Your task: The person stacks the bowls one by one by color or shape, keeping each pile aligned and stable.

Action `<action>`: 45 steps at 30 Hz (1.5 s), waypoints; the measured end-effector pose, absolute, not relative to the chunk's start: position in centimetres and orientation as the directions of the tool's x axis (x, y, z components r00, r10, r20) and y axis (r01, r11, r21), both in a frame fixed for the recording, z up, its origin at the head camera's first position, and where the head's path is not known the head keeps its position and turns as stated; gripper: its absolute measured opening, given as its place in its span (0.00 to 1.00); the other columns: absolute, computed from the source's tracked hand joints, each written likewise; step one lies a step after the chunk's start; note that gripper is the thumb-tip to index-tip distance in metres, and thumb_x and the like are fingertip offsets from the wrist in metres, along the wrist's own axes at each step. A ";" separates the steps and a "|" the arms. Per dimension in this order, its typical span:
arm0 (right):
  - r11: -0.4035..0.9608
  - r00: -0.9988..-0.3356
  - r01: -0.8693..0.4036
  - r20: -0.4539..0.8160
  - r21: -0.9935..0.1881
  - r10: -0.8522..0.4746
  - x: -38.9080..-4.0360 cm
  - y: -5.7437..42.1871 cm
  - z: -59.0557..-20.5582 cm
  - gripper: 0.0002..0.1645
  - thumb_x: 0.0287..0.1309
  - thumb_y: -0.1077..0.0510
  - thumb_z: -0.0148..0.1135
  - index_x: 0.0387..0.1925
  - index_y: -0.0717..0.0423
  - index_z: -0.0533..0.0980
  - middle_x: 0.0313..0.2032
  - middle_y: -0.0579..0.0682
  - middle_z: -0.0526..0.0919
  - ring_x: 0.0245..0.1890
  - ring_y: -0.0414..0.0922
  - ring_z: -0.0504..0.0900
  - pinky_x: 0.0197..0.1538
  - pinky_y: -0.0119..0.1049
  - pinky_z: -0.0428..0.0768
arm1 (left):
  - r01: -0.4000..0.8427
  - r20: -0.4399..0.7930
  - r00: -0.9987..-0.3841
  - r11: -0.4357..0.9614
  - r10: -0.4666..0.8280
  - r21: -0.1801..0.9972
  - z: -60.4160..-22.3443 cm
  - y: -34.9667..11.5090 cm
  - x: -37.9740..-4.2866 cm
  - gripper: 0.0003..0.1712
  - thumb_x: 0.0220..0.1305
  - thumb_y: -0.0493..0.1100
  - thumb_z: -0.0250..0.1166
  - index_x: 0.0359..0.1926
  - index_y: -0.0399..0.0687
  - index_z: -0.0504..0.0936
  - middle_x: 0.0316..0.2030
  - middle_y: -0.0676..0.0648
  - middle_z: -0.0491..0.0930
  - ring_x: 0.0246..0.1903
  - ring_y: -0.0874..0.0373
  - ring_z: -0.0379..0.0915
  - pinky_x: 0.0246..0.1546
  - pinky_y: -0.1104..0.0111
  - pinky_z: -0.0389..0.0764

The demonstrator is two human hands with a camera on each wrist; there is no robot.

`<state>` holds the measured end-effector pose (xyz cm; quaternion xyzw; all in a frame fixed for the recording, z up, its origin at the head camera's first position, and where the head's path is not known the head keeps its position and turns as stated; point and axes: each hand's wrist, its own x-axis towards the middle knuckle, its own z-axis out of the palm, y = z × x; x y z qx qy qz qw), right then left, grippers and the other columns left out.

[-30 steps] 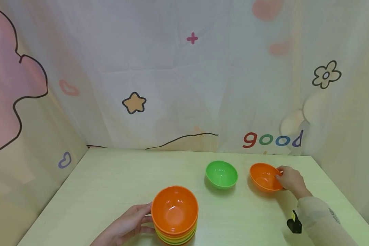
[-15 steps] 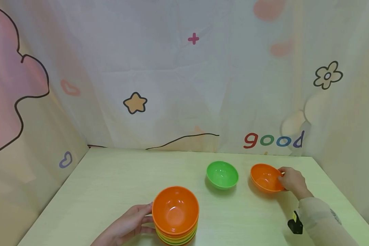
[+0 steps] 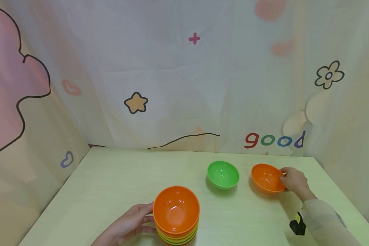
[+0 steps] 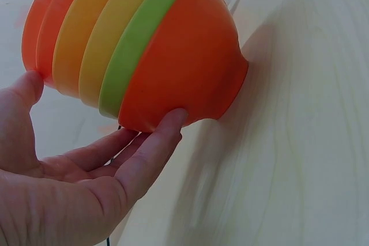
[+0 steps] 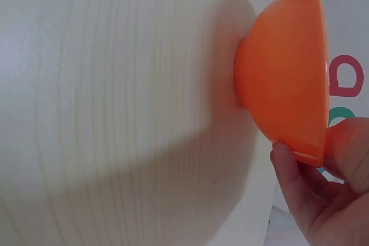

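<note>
A stack of several bowls (image 3: 176, 212) stands at the front middle of the table, orange at the top and bottom with yellow and green ones between. My left hand (image 3: 130, 222) rests against its left side. In the left wrist view, the thumb touches the upper orange bowls and fairly straight fingers (image 4: 153, 151) lie against the lowest orange bowl (image 4: 184, 56). At the right, my right hand (image 3: 296, 182) pinches the rim of a single orange bowl (image 3: 265, 177), thumb over the rim and fingers outside. A green bowl (image 3: 222, 175) stands between stack and orange bowl, touched by neither hand.
The pale wooden table (image 3: 110, 181) ends at a printed cloth backdrop (image 3: 172, 102), with cloth along both sides too. A small black object (image 3: 297, 225) shows beside the right sleeve (image 3: 323, 218).
</note>
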<state>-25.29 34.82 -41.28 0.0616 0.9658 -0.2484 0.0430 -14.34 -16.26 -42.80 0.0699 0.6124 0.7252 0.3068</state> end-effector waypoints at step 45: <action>0.867 -0.997 -0.077 0.022 -0.492 -0.076 -20.8 31.5 -38.8 0.16 0.51 0.66 0.53 0.41 0.73 0.73 0.29 0.59 0.78 0.17 0.42 0.73 0.22 0.34 0.79 | -0.380 -0.294 -0.791 -0.054 0.537 0.923 -43.0 -16.3 -14.6 0.32 0.65 0.59 0.49 0.58 0.38 0.69 0.51 0.44 0.74 0.48 0.48 0.71 0.47 0.55 0.75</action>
